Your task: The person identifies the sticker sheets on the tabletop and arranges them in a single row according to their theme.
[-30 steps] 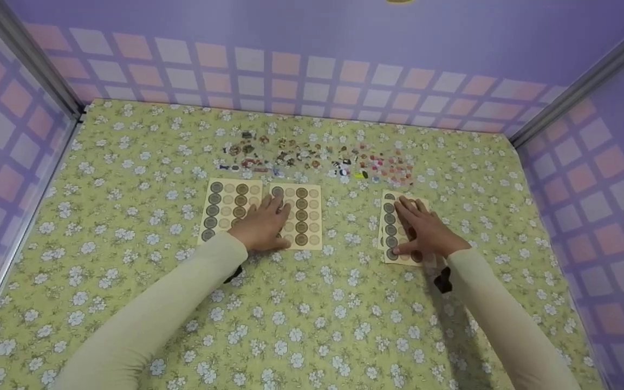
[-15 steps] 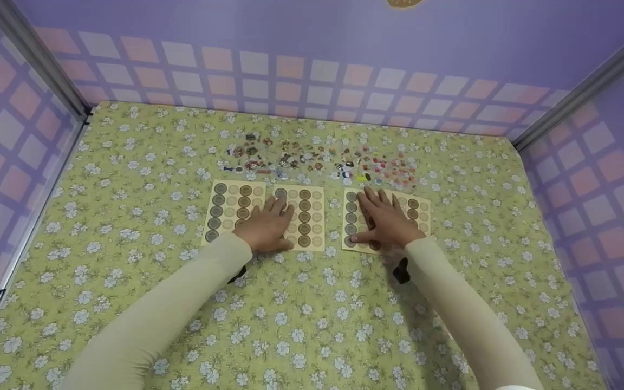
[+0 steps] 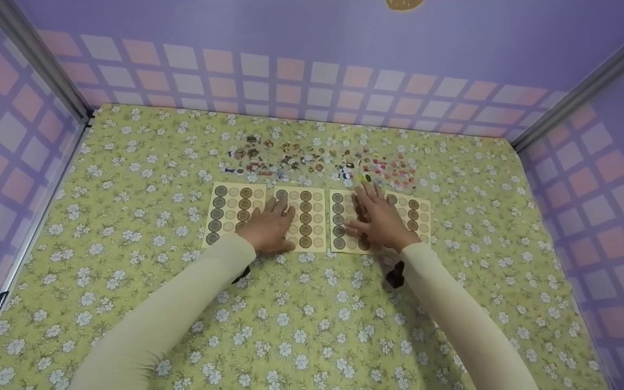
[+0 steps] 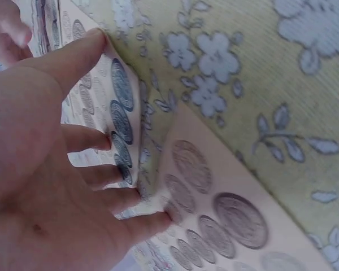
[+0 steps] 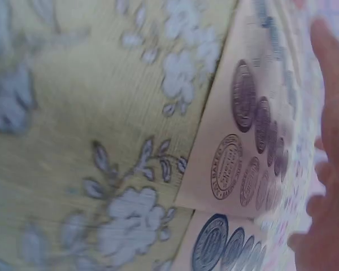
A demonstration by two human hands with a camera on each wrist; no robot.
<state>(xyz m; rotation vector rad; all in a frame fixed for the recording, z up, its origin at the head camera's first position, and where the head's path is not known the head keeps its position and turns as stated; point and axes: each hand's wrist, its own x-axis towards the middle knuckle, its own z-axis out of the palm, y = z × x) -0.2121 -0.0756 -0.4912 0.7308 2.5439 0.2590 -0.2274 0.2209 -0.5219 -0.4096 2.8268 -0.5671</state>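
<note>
Four-column sticker sheets with round seal prints lie in a row in the head view: a far-left sheet (image 3: pixel 218 214), a second sheet (image 3: pixel 306 222), a third sheet (image 3: pixel 338 222) and a far-right sheet (image 3: pixel 414 211). My left hand (image 3: pixel 267 226) rests across the two left sheets with fingers spread; the left wrist view shows its fingertips (image 4: pixel 164 219) on both. Over the third and far-right sheets is my right hand (image 3: pixel 381 219), fingers extended and holding nothing visible. In the right wrist view its thumb stands apart from the paper. Each hand hides part of the sheets below it.
Behind the sheets lies a spread of small colourful stickers (image 3: pixel 296 157), seemingly on clear film. A flowered cloth (image 3: pixel 301 314) covers the table. Purple checked walls (image 3: pixel 312 81) enclose its back and sides.
My right hand has slid the third sheet leftward to beside the second one, uncovering part of the far-right sheet, then shifted slightly with its thumb lifted. The left hand has stayed in place.
</note>
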